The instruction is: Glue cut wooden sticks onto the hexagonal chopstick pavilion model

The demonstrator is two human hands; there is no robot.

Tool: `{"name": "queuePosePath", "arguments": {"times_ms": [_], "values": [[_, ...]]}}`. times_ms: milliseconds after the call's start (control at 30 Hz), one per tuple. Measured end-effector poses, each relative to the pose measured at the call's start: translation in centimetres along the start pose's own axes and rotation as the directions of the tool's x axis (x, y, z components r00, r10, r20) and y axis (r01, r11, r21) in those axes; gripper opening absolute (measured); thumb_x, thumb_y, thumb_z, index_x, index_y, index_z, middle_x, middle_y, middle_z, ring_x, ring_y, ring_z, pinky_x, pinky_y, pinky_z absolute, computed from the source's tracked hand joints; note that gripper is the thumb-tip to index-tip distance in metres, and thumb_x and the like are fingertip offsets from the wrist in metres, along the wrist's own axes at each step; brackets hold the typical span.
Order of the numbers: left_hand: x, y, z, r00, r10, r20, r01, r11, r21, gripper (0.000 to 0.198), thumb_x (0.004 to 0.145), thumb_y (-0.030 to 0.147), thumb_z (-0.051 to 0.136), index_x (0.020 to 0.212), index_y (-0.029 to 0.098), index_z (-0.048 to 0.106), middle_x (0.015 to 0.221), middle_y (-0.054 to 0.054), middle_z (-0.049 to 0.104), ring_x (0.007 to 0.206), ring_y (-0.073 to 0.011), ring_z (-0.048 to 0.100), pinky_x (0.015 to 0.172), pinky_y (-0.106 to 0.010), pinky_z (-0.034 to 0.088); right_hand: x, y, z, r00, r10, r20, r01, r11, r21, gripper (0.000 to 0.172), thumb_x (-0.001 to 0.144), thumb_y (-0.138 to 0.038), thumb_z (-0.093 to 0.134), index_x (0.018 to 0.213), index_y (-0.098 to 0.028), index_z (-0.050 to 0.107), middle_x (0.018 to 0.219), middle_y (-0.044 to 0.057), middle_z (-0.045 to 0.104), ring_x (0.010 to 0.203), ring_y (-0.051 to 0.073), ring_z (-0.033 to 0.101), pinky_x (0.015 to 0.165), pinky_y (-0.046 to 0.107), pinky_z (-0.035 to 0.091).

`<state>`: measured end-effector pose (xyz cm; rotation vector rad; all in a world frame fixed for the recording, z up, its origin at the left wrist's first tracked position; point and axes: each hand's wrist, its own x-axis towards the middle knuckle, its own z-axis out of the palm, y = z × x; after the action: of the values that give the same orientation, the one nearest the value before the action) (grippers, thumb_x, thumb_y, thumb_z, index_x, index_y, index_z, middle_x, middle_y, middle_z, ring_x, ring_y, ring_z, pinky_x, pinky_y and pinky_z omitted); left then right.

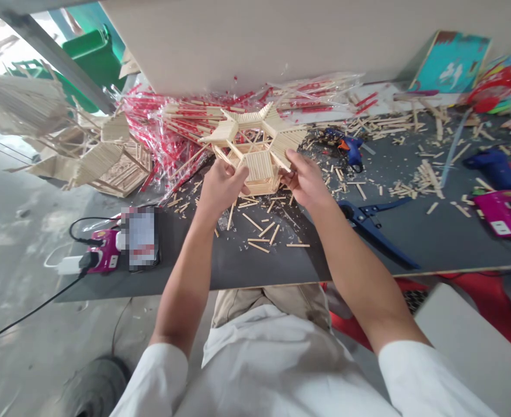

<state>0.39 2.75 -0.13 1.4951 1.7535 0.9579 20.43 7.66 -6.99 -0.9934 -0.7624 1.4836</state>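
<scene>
Between my hands is a many-sided wooden stick model (257,164), with slanted roof-like panels around an open middle. My left hand (223,184) grips its near left side, thumb over the edge of a panel. On the near right side, my right hand (305,178) pinches another panel's edge; some fingertips are hidden behind the model. Short cut sticks (261,230) lie scattered on the dark table (186,255) below it. To the right of my right forearm rests a blue-handled cutter (374,229).
A larger stick model (103,156) stands at the left, beside red-and-clear plastic wrapping (151,124) with sticks. A blue glue gun (351,152) lies behind right, another glue gun (493,168) far right. A phone (142,237) and pink power strip (104,250) sit near the left front edge.
</scene>
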Motion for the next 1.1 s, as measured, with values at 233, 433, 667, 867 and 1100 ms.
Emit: {"name": "queuePosePath", "arguments": {"times_ms": [233,433,667,867,1100], "values": [[-0.2,-0.9,-0.2,0.999,0.017,0.050,-0.016,1.000,-0.016,0.023,0.092,0.037,0.067,0.088,0.023,0.049,0.066,-0.002,0.070,0.068,-0.0177,0.063,0.061,-0.032,0.040,0.2,0.3,-0.3,0.996,0.053,0.077,-0.059,0.996,0.074,0.041,0.073,-0.056,0.090,0.092,-0.026,0.071,0.078,-0.004,0.070,0.064,0.009,0.064,0.050,0.019,0.052],[-0.2,-1.9,-2.1,0.966,0.074,0.246,-0.035,0.986,-0.160,0.027,0.089,0.038,0.069,0.098,0.023,0.049,0.081,0.000,0.075,0.043,-0.0045,0.032,0.045,-0.026,0.025,-0.8,-0.4,0.4,0.988,-0.055,0.143,0.040,0.994,0.103,0.040,0.071,-0.046,0.092,0.098,-0.028,0.069,0.096,-0.002,0.074,0.077,0.012,0.066,0.061,0.022,0.059],[-0.3,-3.0,-1.4,0.950,0.126,0.284,-0.025,0.942,-0.334,0.022,0.086,0.036,0.071,0.091,0.023,0.053,0.062,0.005,0.056,0.045,-0.0054,0.029,0.044,-0.024,0.020,-2.6,-1.6,0.0,0.961,-0.244,0.131,0.255,0.964,-0.078,0.047,0.071,-0.058,0.087,0.105,-0.031,0.067,0.100,0.002,0.073,0.087,0.021,0.071,0.063,0.032,0.060],[-0.5,-3.5,-0.8,0.964,0.114,0.241,-0.025,0.939,-0.342,0.021,0.087,0.038,0.070,0.090,0.025,0.054,0.060,0.007,0.043,0.046,-0.0068,0.027,0.046,-0.024,0.021,-3.4,-1.8,0.0,0.923,-0.339,0.182,0.365,0.922,-0.132,0.069,0.064,-0.072,0.088,0.120,-0.039,0.063,0.120,0.004,0.072,0.122,0.033,0.068,0.082,0.044,0.065],[-0.7,-3.7,-1.0,0.978,0.174,0.118,-0.128,0.937,-0.324,0.017,0.089,0.036,0.066,0.095,0.024,0.054,0.071,0.003,0.056,0.056,-0.0086,0.045,0.052,-0.024,0.036,-4.0,-1.8,0.2,0.912,-0.368,0.179,0.405,0.878,-0.254,0.085,0.057,-0.079,0.088,0.126,-0.038,0.061,0.127,0.008,0.071,0.132,0.037,0.063,0.094,0.051,0.063]]}}
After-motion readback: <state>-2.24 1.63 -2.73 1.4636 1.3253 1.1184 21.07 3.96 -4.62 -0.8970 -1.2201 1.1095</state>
